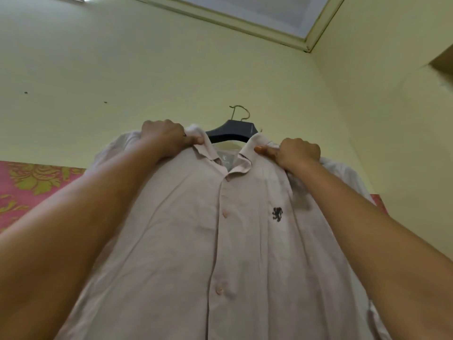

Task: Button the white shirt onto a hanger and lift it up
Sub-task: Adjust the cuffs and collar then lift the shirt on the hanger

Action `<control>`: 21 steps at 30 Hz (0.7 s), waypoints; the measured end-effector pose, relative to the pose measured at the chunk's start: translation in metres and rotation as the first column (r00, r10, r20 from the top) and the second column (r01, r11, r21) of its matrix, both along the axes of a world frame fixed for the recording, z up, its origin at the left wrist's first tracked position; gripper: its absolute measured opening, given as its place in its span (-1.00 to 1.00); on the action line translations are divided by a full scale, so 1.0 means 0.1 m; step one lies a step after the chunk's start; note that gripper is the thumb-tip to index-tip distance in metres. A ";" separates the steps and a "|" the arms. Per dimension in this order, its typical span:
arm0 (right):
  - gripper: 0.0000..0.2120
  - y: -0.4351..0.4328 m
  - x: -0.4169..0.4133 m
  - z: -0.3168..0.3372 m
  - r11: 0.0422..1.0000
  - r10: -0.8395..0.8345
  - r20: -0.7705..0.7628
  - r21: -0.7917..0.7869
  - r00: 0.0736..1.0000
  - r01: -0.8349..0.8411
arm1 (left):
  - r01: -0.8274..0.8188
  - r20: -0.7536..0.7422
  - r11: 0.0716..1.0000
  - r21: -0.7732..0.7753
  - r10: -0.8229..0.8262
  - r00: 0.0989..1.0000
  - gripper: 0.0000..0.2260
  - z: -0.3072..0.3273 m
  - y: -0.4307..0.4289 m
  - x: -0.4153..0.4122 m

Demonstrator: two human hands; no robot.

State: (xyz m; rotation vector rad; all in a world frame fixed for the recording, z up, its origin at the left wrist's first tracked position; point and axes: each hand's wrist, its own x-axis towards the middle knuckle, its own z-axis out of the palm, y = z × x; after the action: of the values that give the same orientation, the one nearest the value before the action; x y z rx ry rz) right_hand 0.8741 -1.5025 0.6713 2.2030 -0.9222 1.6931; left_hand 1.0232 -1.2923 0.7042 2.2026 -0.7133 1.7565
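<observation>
At the far left a pink floral cloth (29,182) showed below the yellow wall (147,69). Our left grip (163,137) was curled round the left shoulder of the white shirt (186,241), thumb on the collar. The shirt hung on a dark hanger (231,131), held high before the wall, the placket closed at the buttons we could see. A metal hook (241,112) stood above the collar. A dark emblem (277,214) sat on the chest. Our right grip (297,152) clutched the right shoulder.
</observation>
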 end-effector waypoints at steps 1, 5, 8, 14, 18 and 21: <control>-0.32 -0.01 0.01 0.06 1.000 -0.011 0.002 -0.016 1.000 0.011 | -0.014 0.019 1.000 -0.001 0.014 1.000 -0.39 0.05 -0.01 0.02; -0.25 -0.09 0.06 0.25 0.998 -0.022 0.034 -0.060 0.999 0.024 | -0.061 0.057 0.998 -0.012 0.061 0.997 -0.38 0.17 -0.03 0.05; -0.25 -0.11 0.09 0.32 0.995 -0.007 0.033 -0.100 0.999 0.011 | -0.065 0.046 0.997 -0.030 0.066 0.997 -0.34 0.19 -0.04 0.13; -0.27 -0.06 0.22 0.22 0.990 0.009 -0.020 -0.137 1.000 -0.012 | -0.088 -0.001 0.995 -0.049 0.088 0.996 -0.30 -0.03 0.01 0.34; -0.32 -0.12 0.32 0.04 0.993 0.044 -0.006 -0.107 0.999 -0.044 | -0.125 0.002 0.992 -0.033 0.125 0.992 -0.31 -0.12 0.02 0.32; -0.28 -0.15 0.38 -0.04 0.993 0.061 0.041 -0.106 0.997 -0.057 | -0.112 0.003 0.992 -0.061 0.112 0.994 -0.35 -0.14 0.01 0.27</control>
State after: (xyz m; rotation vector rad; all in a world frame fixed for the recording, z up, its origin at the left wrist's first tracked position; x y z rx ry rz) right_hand 0.9124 -1.5177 0.6670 2.1528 -0.7671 1.7809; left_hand 1.0500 -1.2914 0.6904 2.2369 -0.5394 1.8136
